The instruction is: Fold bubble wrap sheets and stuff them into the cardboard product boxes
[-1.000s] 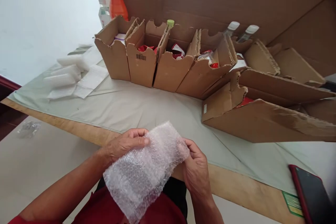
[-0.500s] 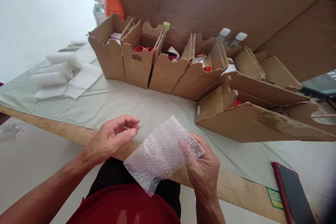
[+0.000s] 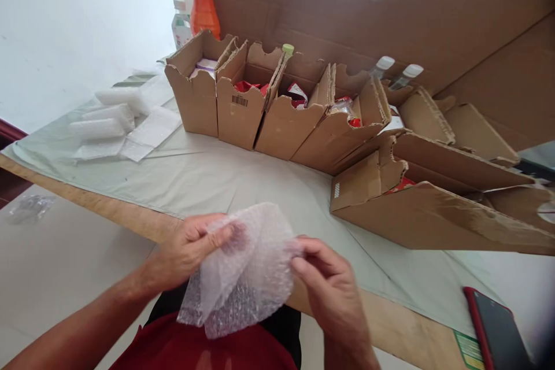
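Note:
A clear bubble wrap bag (image 3: 255, 277) is held between my two hands, above my lap and the table's front edge. My left hand (image 3: 193, 245) grips its upper left part, the thumb on top and some fingers showing through the plastic. At the right edge, my right hand (image 3: 327, 277) pinches the plastic between thumb and fingertips. The bag is creased and its layers stand partly apart on the left. Nothing solid can be made out inside it.
Several cardboard bins (image 3: 243, 115) with small packets stand along the back. A long cardboard bin (image 3: 433, 214) lies at right, a phone (image 3: 498, 324) near the right corner. Bubble wrap pieces (image 3: 125, 121) lie at left. An orange bottle (image 3: 203, 6) stands behind the bins.
My left hand has moved right and taken hold of the bubble wrap bag. My right hand has shifted its grip to the bag's edge, and the bag has turned and creased.

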Demonstrator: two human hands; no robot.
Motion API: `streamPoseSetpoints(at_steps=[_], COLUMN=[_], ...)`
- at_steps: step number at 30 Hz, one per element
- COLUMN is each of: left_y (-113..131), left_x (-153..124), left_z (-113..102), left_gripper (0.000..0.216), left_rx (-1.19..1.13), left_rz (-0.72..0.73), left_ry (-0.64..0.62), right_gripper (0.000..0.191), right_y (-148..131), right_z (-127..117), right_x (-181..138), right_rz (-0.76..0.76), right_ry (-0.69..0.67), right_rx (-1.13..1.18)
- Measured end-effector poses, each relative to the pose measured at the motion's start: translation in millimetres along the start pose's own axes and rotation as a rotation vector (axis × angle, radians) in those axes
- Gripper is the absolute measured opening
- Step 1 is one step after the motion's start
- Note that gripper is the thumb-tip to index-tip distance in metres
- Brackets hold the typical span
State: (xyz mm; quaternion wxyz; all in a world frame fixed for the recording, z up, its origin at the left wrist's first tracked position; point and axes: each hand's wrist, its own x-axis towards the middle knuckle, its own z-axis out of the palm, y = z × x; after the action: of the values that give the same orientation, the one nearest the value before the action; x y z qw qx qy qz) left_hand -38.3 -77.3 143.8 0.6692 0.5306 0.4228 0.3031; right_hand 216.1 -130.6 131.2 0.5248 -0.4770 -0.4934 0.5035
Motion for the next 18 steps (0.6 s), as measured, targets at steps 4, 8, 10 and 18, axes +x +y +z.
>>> streamPoseSetpoints(at_steps=[4, 8, 10, 18], left_y=[44.6, 83.9, 90.4, 1.9], left_x=[24.0, 90.5, 121.0, 83.1], left_z=[-40.7, -50.4, -42.9, 0.4], left_gripper=[0.023, 0.017, 0.018, 0.032], left_rx=[0.314, 0.809, 0.996, 1.279], left_rz=[0.138, 0.197, 0.260, 0.749], left_ry=[-0.027, -0.151, -0.054, 0.011], right_gripper=[0.015, 0.021, 0.028, 0.034], right_y=[-6.5, 13.5, 30.7, 53.2], right_z=[-25.4, -28.4, -30.6, -43.1], right_x=[2.7, 15.6, 17.9, -6.0], right_rz=[0.033, 0.037, 0.047, -0.292], right_ry=[0.206, 0.280, 0.331, 0.416], right_rx=[0.024, -0.166, -0.327, -1.080])
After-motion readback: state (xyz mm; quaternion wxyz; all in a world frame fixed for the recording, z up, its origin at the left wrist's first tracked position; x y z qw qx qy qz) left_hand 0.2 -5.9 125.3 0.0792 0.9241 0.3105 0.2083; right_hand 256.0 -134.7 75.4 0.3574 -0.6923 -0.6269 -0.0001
